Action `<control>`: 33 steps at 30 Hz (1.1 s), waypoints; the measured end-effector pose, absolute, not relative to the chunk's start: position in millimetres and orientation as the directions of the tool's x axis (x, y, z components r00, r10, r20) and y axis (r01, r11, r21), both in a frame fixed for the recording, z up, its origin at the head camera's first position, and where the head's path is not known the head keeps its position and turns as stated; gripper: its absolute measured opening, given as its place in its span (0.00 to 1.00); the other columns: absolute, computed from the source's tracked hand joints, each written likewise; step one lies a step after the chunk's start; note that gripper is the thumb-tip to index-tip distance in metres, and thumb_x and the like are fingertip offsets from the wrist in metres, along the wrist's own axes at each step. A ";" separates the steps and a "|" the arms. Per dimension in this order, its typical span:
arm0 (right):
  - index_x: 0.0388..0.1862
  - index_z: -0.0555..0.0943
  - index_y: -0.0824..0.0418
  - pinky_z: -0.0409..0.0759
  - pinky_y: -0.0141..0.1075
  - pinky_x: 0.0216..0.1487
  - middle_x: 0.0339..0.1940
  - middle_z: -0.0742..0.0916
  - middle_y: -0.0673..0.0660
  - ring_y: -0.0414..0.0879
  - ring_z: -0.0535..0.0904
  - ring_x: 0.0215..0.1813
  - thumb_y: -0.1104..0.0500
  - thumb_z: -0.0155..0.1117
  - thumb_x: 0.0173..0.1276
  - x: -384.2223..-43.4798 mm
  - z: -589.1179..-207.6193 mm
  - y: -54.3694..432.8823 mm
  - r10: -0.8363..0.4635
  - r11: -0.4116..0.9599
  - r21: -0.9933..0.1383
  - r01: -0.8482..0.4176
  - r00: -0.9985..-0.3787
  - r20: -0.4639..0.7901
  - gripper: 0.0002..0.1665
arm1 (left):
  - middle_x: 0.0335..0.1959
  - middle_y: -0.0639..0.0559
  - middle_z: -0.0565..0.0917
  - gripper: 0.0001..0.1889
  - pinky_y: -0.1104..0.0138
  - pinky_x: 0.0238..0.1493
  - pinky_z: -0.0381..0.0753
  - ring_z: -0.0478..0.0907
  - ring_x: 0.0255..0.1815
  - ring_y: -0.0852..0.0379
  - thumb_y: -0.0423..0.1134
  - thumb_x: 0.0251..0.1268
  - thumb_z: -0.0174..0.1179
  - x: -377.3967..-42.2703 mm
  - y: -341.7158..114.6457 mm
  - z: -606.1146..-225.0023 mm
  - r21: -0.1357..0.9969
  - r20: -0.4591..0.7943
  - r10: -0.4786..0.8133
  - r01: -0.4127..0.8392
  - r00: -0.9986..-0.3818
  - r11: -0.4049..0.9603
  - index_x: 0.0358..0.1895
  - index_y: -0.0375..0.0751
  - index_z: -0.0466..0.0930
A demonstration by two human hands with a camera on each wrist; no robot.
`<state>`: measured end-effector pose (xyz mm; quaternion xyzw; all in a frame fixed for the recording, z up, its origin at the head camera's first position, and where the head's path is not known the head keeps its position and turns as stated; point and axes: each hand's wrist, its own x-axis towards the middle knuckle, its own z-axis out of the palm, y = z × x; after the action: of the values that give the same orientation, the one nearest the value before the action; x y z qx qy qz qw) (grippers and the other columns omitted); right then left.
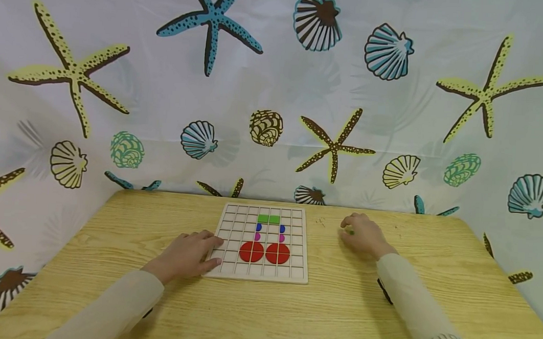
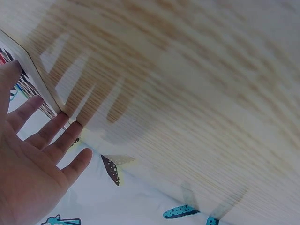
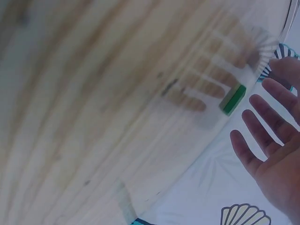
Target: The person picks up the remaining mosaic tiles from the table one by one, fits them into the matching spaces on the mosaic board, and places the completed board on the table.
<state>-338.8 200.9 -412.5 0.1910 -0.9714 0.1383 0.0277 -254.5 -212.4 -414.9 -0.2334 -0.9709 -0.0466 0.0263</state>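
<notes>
My left hand (image 1: 187,254) rests at the left edge of a pale gridded board (image 1: 300,273), fingers spread and fingertips touching its rim in the left wrist view. On the board lie two green pieces (image 1: 269,219), two blue half-round pieces (image 1: 258,227), two magenta half-round pieces (image 1: 281,238) and two red discs (image 1: 251,252) crossed by grid lines. To the right of the board, my right hand (image 1: 365,236) hovers over the table with loosely bent fingers. A small green block (image 3: 233,100) lies on the tabletop just beyond those fingertips, apart from them in the right wrist view.
The wood-grained table (image 1: 263,317) ends at the back against a white cloth (image 1: 271,179) printed with starfish and shells. This cloth also rises on the left and right sides. Small dark marks (image 1: 320,222) show on the tabletop between the board and my right hand.
</notes>
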 end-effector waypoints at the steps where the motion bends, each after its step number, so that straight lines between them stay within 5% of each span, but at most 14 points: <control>1: 0.46 0.80 0.62 0.74 0.52 0.48 0.50 0.80 0.61 0.58 0.73 0.53 0.55 0.58 0.63 -338.6 -412.6 203.2 -0.362 0.888 -0.263 -0.376 -0.926 0.103 0.16 | 0.55 0.43 0.75 0.24 0.44 0.51 0.70 0.75 0.52 0.42 0.53 0.61 0.56 -254.7 -212.4 -415.0 0.078 0.073 0.451 0.456 -0.889 0.886 0.58 0.45 0.73; 33: 0.47 0.80 0.63 0.73 0.53 0.49 0.48 0.80 0.62 0.59 0.73 0.52 0.55 0.60 0.62 -339.1 -421.0 235.4 -0.336 0.897 -0.281 -0.341 -0.939 0.069 0.17 | 0.54 0.44 0.76 0.24 0.45 0.50 0.71 0.75 0.52 0.44 0.53 0.61 0.56 -254.7 -211.9 -417.2 0.080 0.087 0.455 0.462 -0.886 0.884 0.58 0.45 0.73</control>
<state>-339.1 235.4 -421.0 0.1739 -0.9738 0.1460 0.0096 -254.7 -211.9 -417.2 -0.2363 -0.9699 -0.0492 0.0331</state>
